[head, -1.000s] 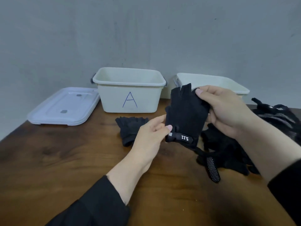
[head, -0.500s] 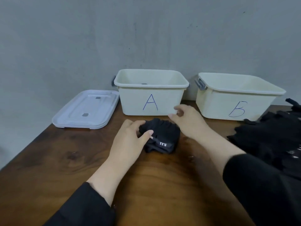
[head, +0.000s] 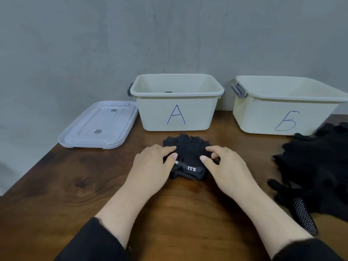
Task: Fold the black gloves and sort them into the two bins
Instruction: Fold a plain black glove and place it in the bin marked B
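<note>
A stack of black fingerless gloves with a white "5.11" tab lies on the wooden table in front of bin A. My left hand holds its left edge, with thumb and forefinger pinching the fabric. My right hand holds the right edge, fingers curled onto the fabric and thumb pressed on top. Bin B stands to the right of bin A. A small dark item shows just above bin A's front rim.
A pile of loose black gloves covers the table's right side, one with a dotted grip palm. A translucent lid lies left of bin A. A grey wall stands behind the bins. The table's left edge runs diagonally.
A second ago both hands held one glove up in the air. It now lies on the other glove on the table, with a hand at each side.
</note>
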Demonstrator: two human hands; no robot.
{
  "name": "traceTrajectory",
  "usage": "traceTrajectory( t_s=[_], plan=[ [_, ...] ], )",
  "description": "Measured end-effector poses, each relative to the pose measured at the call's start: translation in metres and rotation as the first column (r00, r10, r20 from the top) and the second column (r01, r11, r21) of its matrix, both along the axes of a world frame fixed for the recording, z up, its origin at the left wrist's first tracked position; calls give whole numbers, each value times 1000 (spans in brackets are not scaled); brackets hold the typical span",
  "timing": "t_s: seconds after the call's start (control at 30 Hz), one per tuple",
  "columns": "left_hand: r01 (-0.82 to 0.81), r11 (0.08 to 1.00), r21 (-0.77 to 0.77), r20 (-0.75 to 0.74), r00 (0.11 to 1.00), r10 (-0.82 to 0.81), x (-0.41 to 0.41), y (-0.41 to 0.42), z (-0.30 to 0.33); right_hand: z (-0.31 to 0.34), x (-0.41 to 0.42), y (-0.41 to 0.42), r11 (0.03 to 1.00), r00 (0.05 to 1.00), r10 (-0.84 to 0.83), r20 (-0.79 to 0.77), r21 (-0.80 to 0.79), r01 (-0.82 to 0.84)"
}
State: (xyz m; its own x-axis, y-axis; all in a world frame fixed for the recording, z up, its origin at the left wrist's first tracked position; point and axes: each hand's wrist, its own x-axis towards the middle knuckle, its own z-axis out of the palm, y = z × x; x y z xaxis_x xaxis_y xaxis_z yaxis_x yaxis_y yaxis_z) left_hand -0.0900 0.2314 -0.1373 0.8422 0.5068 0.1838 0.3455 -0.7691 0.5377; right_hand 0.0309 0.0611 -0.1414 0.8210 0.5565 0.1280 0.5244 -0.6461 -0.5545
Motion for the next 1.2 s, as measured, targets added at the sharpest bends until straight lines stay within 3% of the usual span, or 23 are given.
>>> traceTrajectory(
  t_s=[0.23,0.47,0.57,0.63,0.77,0.93,1.03,1.2],
  plan=[
    [-7,1000,26,10,1000,6,5,1,-3,-2,2,7,990,1000,20,-7,138,-19],
    [-17,1000,-8,241,970,19,3,-3,-1,3,0,7,891,987,-16,160,450,-59],
    [-21,999,-32,279,960,29,4,-5,2,6,7,13,871,992,1,126,487,-63],
    [-44,998,-35,231,972,51,5,-4,1,4,13,19,909,997,70,45,409,-82],
    [-117,993,9,74,991,116,6,2,-6,-4,13,21,984,986,159,-50,89,-154],
    [-154,988,4,137,979,152,3,2,-4,-3,8,19,996,998,53,-44,80,-49],
    [-36,998,52,133,991,29,3,2,-1,-1,10,18,999,1000,-8,-20,-44,7],
    [155,985,73,-136,980,-145,-3,8,-1,-4,10,19,995,1000,7,-14,-99,-8]
  ],
)
